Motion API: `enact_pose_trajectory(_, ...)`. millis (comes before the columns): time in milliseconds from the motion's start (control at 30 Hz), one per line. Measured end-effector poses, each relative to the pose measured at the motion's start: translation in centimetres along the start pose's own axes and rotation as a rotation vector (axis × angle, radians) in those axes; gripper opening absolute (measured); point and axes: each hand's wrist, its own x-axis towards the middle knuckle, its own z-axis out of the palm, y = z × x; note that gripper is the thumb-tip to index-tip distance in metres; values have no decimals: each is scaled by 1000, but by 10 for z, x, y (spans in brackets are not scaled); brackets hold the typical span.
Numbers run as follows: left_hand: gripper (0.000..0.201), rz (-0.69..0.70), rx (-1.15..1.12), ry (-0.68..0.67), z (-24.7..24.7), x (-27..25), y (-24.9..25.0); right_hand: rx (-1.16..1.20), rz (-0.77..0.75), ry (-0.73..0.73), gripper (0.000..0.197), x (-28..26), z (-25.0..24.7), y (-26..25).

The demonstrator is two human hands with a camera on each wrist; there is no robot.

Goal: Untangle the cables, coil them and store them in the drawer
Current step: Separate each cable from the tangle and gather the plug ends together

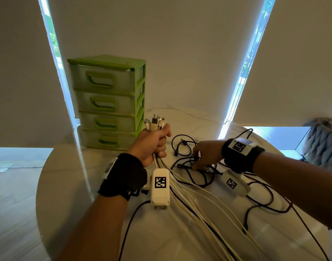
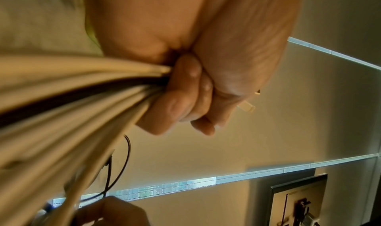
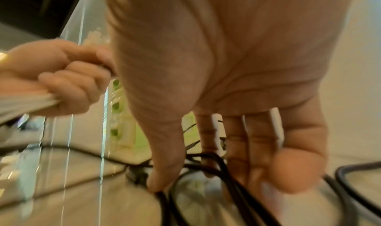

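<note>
My left hand (image 1: 157,142) is raised above the table and grips a bundle of white cables (image 1: 191,200) with one black cable in it. Their plugs (image 1: 155,121) stick up out of the fist. In the left wrist view the curled fingers (image 2: 185,91) squeeze the bundle (image 2: 72,99). My right hand (image 1: 196,162) reaches down into a tangle of black cables (image 1: 199,178) on the table. Its fingers (image 3: 237,156) are nearly straight and its thumb tip touches a black cable (image 3: 164,201). The green drawer unit (image 1: 107,102) stands behind the left hand, with all drawers closed.
A loose black cable loop (image 1: 182,146) lies between the drawer unit and my right hand. More black cords run across the round marble table (image 1: 67,176) toward its near edge. A grey knitted object (image 1: 323,142) sits at the far right. Blinds hang behind the table.
</note>
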Motion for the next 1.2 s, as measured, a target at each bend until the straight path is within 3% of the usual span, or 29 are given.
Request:
enact_pose_trajectory(100, 30, -3, 2, -1, 1, 0, 0, 185, 19, 108, 27, 3, -10, -2)
enact_pose_trajectory(167, 30, -3, 9, 4, 1, -1, 0, 87, 10, 232, 30, 10, -15, -1)
enact_pose_trajectory(300, 30, -4, 8, 7, 2, -2, 1, -34, 1, 217, 38, 21, -19, -5)
enact_pose_trajectory(400, 31, 1, 4, 13, 1, -3, 2, 235, -49, 455, 29, 14, -36, -5)
enact_pose_trajectory(500, 30, -36, -8, 55, 3, 1, -1, 681, -236, 671, 17, -11, -55, -9)
enact_pose_trajectory(567, 32, -96, -70, 79, 3, 4, -3, 814, -405, 668, 19, -34, -63, -18)
enact_pose_trajectory(667, 42, -158, -333, 5, -1, 7, -2, 745, -567, 509, 22, -57, -58, -29)
enact_pose_trajectory(800, 46, -72, -596, -19, -8, 9, 4, 408, -488, 364, 33, -63, -34, -21)
enact_pose_trajectory(933, 34, 36, -632, 137, -10, 12, 4, 444, -435, 184, 34, -72, -33, 8)
enact_pose_trajectory(1067, 35, 101, -666, 256, -21, 14, 6, 501, -303, 360, 39, -86, -48, 56)
enact_pose_trajectory(1200, 32, 88, -605, 269, -11, 15, 2, 522, -154, 478, 31, -79, -57, 69)
